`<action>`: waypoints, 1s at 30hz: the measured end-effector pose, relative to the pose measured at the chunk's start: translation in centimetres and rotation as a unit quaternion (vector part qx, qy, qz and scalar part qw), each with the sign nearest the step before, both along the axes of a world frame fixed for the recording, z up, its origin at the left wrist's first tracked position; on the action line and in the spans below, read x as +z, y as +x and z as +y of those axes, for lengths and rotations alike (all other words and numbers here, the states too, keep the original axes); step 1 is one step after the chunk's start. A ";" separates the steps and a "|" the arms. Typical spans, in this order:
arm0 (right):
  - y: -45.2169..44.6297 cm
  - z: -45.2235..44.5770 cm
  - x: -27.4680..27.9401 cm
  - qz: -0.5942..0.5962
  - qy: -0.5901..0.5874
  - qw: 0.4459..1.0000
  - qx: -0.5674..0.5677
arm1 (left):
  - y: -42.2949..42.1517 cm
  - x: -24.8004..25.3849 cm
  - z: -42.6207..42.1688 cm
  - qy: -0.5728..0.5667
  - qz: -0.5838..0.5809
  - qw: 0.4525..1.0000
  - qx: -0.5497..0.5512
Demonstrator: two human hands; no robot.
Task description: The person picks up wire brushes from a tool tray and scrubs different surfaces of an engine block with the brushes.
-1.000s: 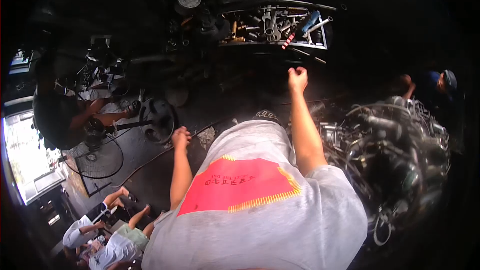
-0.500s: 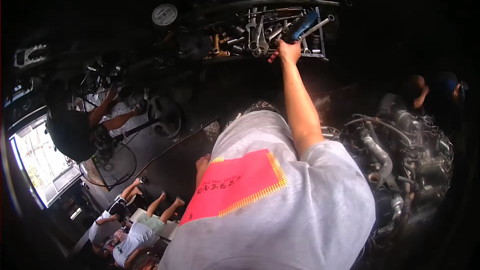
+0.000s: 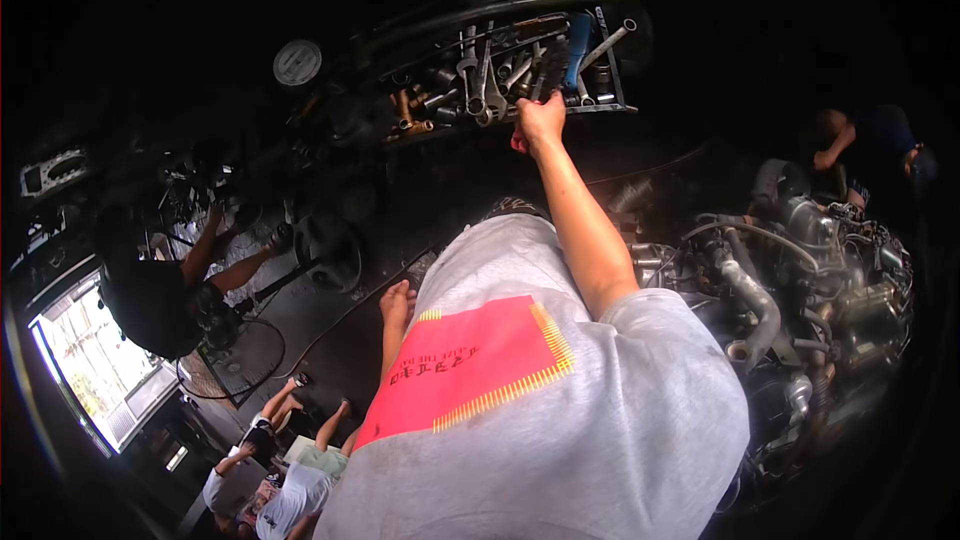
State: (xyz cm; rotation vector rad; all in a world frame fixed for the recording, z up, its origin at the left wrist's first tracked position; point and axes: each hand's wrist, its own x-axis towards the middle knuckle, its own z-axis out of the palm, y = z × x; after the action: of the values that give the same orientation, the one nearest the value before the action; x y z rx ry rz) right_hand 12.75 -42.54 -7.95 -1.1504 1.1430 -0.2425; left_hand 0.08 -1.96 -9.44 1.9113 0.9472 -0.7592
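L hand: approx. 10 o'clock, by grey shirt; fingers half curled, bit apart, nothing in it that I can see.
R hand: 12 o'clock, front edge of tool tray; looks clamped on near end of dark tool.
Dark tool: 12 o'clock from R hand, beside blue tool; prob. stiff, heavyish metal, poss. oily; mid-length hold wd balance best.
Spanners: 10 o'clock from R hand, in tray.
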 end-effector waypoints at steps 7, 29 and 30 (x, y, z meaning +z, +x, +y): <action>-1.4 1.3 -1.5 -0.053 -0.009 0.998 0.033 | 1.0 0.5 0.3 0.016 0.023 1.000 0.002; -10.0 1.3 2.9 -0.137 -0.194 0.968 -0.076 | 14.5 -4.1 -1.9 -0.043 0.011 0.962 -0.269; -10.5 1.8 2.9 -0.129 -0.207 0.965 -0.093 | 15.6 -4.2 -2.0 -0.048 0.011 0.958 -0.281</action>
State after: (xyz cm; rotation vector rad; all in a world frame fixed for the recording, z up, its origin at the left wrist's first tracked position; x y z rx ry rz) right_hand 2.27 -40.72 -5.03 -1.3279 0.9922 -0.7836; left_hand 15.67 -3.93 -13.67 2.1064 0.3574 -1.1291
